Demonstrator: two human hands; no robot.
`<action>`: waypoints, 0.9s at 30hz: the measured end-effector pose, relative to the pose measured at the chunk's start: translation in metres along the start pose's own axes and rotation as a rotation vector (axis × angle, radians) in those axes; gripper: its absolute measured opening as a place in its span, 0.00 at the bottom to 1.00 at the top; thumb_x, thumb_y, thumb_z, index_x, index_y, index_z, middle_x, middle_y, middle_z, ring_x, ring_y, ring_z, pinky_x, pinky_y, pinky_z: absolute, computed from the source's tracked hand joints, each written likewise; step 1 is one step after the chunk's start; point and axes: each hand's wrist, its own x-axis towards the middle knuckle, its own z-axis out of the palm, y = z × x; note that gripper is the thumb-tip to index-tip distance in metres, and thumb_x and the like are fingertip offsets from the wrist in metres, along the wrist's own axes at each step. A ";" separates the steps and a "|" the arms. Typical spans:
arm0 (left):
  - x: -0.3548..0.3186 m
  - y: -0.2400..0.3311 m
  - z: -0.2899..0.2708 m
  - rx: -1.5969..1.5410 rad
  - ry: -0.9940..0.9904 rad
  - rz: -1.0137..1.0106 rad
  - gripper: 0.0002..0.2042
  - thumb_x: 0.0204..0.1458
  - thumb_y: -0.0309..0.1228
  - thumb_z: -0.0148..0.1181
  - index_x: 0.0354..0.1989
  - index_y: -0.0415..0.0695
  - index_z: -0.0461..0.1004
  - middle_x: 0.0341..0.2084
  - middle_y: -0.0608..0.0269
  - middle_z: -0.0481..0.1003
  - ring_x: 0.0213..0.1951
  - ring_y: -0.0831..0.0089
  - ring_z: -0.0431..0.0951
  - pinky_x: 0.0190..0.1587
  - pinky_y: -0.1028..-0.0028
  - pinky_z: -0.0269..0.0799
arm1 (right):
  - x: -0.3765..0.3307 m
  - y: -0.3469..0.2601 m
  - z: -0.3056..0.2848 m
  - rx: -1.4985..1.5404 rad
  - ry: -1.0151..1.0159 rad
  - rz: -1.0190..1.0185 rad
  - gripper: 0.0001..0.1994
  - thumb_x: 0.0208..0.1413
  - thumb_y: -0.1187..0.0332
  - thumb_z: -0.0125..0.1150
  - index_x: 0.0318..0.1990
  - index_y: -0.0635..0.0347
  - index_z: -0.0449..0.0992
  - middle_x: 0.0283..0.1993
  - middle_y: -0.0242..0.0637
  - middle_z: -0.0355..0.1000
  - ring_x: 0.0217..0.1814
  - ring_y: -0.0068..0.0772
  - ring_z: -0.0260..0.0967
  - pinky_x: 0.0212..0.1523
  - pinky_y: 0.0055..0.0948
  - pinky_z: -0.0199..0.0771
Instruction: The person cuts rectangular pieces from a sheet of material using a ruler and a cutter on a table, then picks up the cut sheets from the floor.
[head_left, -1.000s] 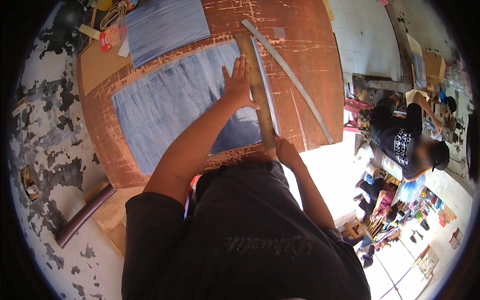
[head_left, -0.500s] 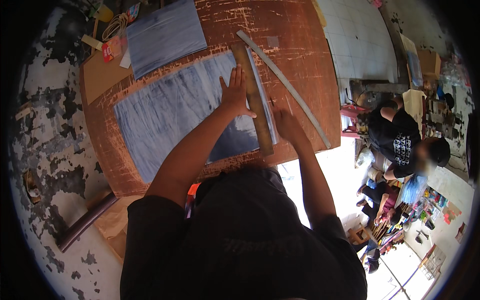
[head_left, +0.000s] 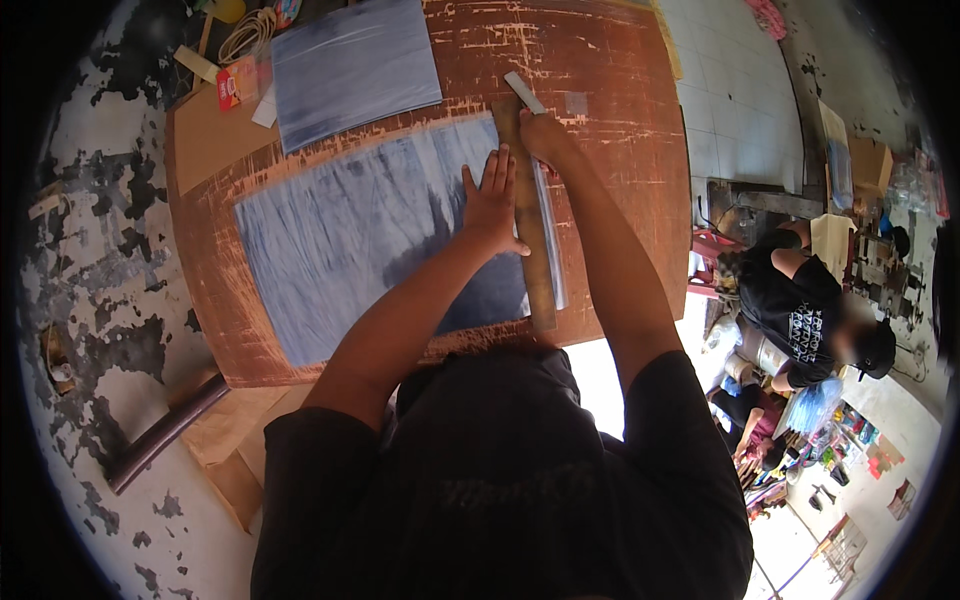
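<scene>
A worker's left grip (head_left: pixel 492 212) spreads wide and flat on a streaked blue-grey sheet (head_left: pixel 350 240), thumb at the brown straightedge (head_left: pixel 536 265) just to its right. The right grip (head_left: pixel 543 135) bends near the straightedge's far end; from here, I cannot tell what it holds. Just beyond it juts a grey strip (head_left: pixel 524 92); farther left, across the bench (head_left: pixel 635 200), lies a second sheet (head_left: pixel 355 70).

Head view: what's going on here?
A person's left hand is spread on the blue-grey sheet, thumb on the brown strip lying near the sheet's right end. The right hand is curled by the strip's far end; whether it holds something is unclear. A second sheet lies beyond on the worn table.
</scene>
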 end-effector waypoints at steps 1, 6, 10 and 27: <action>-0.002 -0.001 0.002 -0.001 0.008 -0.007 0.80 0.25 0.70 0.78 0.79 0.30 0.35 0.80 0.39 0.29 0.81 0.49 0.30 0.72 0.29 0.41 | -0.003 -0.009 -0.001 -0.005 -0.034 0.022 0.34 0.75 0.51 0.32 0.45 0.79 0.77 0.26 0.61 0.77 0.23 0.52 0.79 0.24 0.48 0.79; 0.000 0.002 -0.003 -0.004 -0.007 0.006 0.80 0.25 0.70 0.77 0.79 0.30 0.36 0.80 0.39 0.29 0.81 0.50 0.30 0.72 0.29 0.41 | -0.027 0.016 0.009 -0.135 -0.045 -0.035 0.32 0.76 0.52 0.32 0.44 0.78 0.76 0.28 0.64 0.77 0.23 0.55 0.79 0.24 0.51 0.79; 0.001 0.003 -0.002 0.015 0.009 -0.004 0.79 0.24 0.71 0.77 0.80 0.33 0.38 0.80 0.40 0.28 0.81 0.51 0.30 0.73 0.29 0.40 | -0.093 0.053 0.040 -0.238 -0.036 -0.134 0.30 0.76 0.55 0.31 0.48 0.78 0.76 0.41 0.71 0.77 0.44 0.69 0.79 0.47 0.59 0.79; -0.015 -0.013 0.019 0.017 0.017 -0.049 0.83 0.21 0.70 0.80 0.80 0.34 0.31 0.81 0.46 0.26 0.82 0.53 0.28 0.75 0.32 0.34 | -0.334 0.088 0.040 0.142 0.105 0.303 0.27 0.62 0.47 0.65 0.49 0.68 0.77 0.42 0.61 0.78 0.52 0.63 0.78 0.52 0.52 0.76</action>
